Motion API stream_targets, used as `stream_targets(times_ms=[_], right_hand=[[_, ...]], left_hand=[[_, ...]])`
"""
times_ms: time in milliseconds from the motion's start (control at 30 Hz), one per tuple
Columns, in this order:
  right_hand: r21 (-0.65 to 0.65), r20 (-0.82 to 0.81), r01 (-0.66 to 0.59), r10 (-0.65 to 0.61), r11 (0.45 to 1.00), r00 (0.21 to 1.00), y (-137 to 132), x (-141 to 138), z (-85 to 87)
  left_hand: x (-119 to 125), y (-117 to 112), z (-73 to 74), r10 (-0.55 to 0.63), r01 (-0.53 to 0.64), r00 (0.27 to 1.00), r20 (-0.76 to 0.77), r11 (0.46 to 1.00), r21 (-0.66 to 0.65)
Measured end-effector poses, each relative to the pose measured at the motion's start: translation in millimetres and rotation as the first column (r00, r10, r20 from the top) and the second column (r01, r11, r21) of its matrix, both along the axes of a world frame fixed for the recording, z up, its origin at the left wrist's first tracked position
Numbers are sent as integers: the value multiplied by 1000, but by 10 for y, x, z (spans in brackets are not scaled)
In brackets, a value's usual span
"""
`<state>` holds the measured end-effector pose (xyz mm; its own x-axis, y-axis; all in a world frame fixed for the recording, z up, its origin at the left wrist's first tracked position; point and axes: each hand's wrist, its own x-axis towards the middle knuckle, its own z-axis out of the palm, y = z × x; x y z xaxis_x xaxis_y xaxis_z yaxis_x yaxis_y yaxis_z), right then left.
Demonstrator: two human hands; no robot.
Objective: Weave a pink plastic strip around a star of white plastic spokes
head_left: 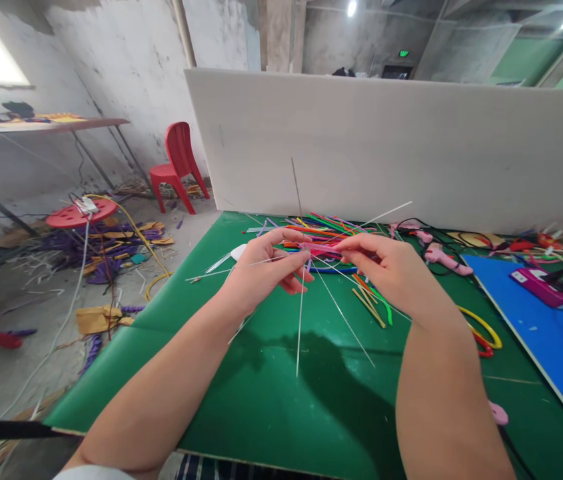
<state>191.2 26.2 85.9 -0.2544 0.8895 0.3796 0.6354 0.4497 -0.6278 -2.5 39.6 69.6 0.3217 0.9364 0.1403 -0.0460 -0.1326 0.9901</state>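
Above the green table [261, 413], my left hand [268, 263] pinches the centre of a frame of thin pale wires [300, 333] that spread out like spokes in several directions. At that centre a pink strip [324, 247], probably a pipe cleaner, stretches across to my right hand [384, 263]. The thumb and forefinger of my right hand are closed on its other end. A short purple piece [308, 265] hangs by the left fingertips. How the strip joins the wires is hidden by my fingers.
Behind my hands lies a pile of coloured pipe cleaners [318, 223] before a white partition [386, 147]. Pink glue guns [446, 259] with black cords lie to the right, near a blue board [521, 320] bearing a purple power strip [546, 288]. A red chair [178, 160] stands left.
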Motion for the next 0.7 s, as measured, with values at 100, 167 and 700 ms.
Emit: stream_targets(times_ms=[100, 167, 700], right_hand=[[3, -5, -2, 2, 1000, 1000, 2, 5, -5], [3, 0, -10, 10, 1000, 1000, 0, 9, -2], [238, 147, 86, -123, 968, 981, -159, 77, 19]], left_hand=[[2, 5, -4, -4, 4, 1000, -4, 1000, 1], [3, 10, -10, -5, 5, 1000, -2, 1000, -1], [-35, 100, 22, 118, -117, 989, -87, 993, 13]])
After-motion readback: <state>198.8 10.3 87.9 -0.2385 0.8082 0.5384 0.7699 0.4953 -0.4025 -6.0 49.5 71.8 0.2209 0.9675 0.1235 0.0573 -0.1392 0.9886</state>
